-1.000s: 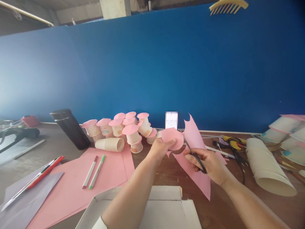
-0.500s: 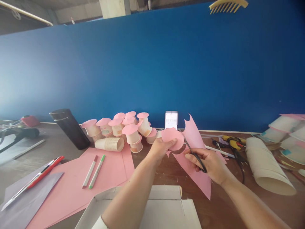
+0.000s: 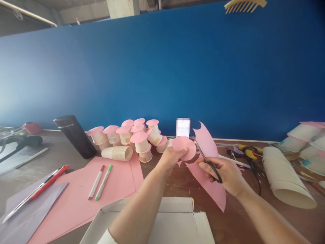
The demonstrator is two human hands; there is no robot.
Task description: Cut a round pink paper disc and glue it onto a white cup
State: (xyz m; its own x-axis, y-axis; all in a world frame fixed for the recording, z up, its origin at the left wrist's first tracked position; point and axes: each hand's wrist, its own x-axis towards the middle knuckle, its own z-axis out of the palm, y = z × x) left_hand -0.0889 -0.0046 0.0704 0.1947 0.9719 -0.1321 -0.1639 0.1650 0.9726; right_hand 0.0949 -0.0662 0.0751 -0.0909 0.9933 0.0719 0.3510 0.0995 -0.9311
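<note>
Both hands over brown wooden tabletop [image 3: 177,184]: left hand [image 3: 170,159] grip pinches round pink paper disc [image 3: 184,146], right hand [image 3: 224,174] grip closed on black-handled scissors [image 3: 203,157]

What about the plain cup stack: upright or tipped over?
Tipped: the cup stack lies on its side, open mouth facing right.

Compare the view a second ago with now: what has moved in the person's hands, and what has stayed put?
The right hand shifted slightly right, and its scissors pushed a little farther along the edge of the pink disc. The left hand still pinches the disc; nothing was let go.
</note>
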